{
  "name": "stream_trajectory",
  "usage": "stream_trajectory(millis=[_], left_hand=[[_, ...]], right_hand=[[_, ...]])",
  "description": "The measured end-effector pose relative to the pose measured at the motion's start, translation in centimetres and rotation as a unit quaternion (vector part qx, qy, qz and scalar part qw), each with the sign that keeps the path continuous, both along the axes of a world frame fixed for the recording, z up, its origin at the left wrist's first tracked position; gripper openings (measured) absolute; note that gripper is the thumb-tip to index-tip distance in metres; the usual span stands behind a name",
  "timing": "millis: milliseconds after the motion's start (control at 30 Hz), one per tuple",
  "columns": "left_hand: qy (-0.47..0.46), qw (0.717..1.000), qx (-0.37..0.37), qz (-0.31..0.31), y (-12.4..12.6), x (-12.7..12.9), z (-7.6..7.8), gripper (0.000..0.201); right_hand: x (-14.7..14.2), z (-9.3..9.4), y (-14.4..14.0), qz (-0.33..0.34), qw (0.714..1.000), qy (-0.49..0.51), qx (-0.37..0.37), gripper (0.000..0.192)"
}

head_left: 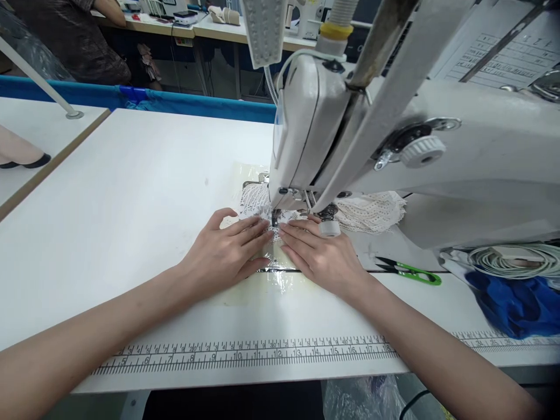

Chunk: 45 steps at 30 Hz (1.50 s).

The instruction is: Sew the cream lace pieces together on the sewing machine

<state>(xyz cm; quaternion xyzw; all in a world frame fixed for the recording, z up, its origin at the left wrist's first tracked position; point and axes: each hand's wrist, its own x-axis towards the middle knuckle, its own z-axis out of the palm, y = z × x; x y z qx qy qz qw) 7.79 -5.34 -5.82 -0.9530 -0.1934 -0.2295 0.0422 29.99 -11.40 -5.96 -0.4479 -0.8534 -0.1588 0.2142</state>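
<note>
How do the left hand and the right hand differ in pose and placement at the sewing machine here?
The left hand lies left of the needle with its thumb spread wide; the right hand lies right of it, thumb tucked. The right hand sits nearer the green scissors; the left hand has bare table beside it. Both press flat on the white lace.

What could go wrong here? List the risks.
1. Both hands, left hand and right hand, press the lace flat with fingertips close to the needle; a finger could likely get caught.
2. The lace may bunch or feed crooked if the hands push unevenly.
3. The snips lie by the right wrist and could be knocked.
</note>
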Motion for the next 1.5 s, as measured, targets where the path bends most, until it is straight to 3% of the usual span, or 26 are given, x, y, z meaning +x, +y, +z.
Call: stream_trajectory(millis=[1067,1300,1400,1500], left_hand=[[0.034,0.999,-0.019,0.032,0.8,0.2,-0.2,0.04],[0.05,0.996,-0.016,0.067,2.3,-0.3,0.0,0.044],[0.077,0.995,0.007,0.061,2.5,-0.7,0.0,0.048],[0.052,0.994,0.081,0.057,1.9,-1.0,0.4,0.041]], right_hand=[[0.1,-0.4,0.8,-0.059,0.997,-0.042,-0.023,0.03],[0.2,-0.4,0.7,-0.066,0.996,-0.056,-0.012,0.034],[0.3,0.0,0.6,-0.06,0.996,-0.059,0.001,0.025],[0.2,0.5,0.2,-0.058,0.997,-0.053,0.027,0.026]])
